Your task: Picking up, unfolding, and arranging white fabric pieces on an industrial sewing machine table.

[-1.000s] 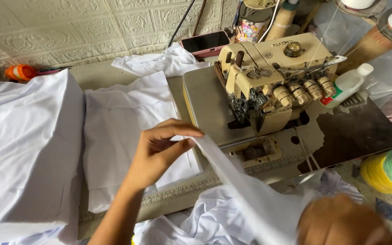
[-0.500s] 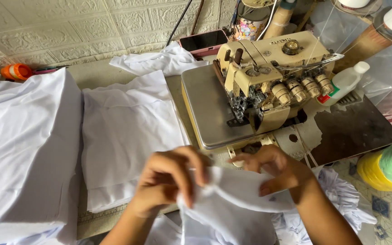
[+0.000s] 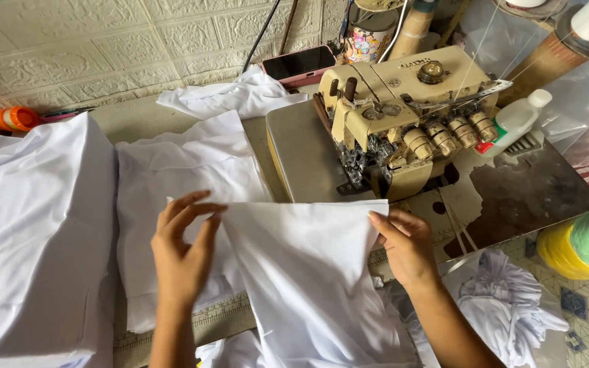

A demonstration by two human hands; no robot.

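My left hand (image 3: pixel 182 255) pinches the top-left corner of the white cotton fabric panel (image 3: pixel 308 272), spread before the cream overlock sewing machine (image 3: pixel 403 116). My right hand (image 3: pixel 403 245) seems closed on the right corner, fingers partly hidden. I'd keep that top edge taut and level.

I see matt white cloth (image 3: pixel 308 272), smooth; serger (image 3: pixel 403 109) w/ glossy cream enamel, dull metal plate; bottle (image 3: pixel 516 121) plastic; table (image 3: pixel 533 197) worn, stained.
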